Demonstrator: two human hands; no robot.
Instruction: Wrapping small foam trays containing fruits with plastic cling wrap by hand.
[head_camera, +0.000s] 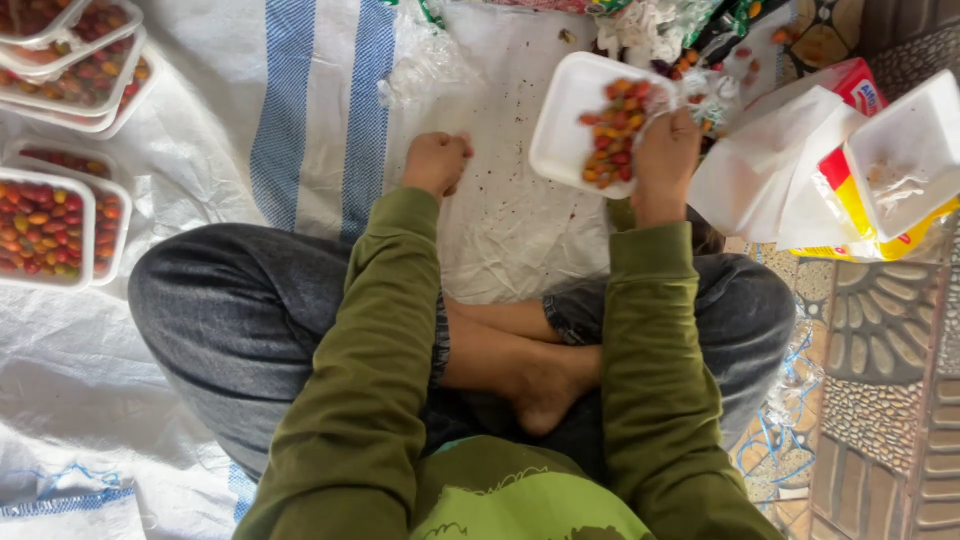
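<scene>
While our right hand (665, 150) rests on the tray (565, 110), we hold that white foam tray tilted just above the sheet (510, 230) in front of our crossed legs, fingers closed over its near right edge and over some of the fruit (612, 130). We judge the tray very light, thin and easy to crack or bend, so a grip along the rim, thumb under and fingers over, suits it better than a pinch at one corner. The small red, orange and yellow fruits fill only its right side; they look smooth and apt to roll. Our left hand (435, 162) is curled on the sheet nearby; whether it holds anything we cannot tell. To the left lie filled trays (45, 230), some stacked (75, 65). To the right an almost empty tray (905, 150) sits on a box.
</scene>
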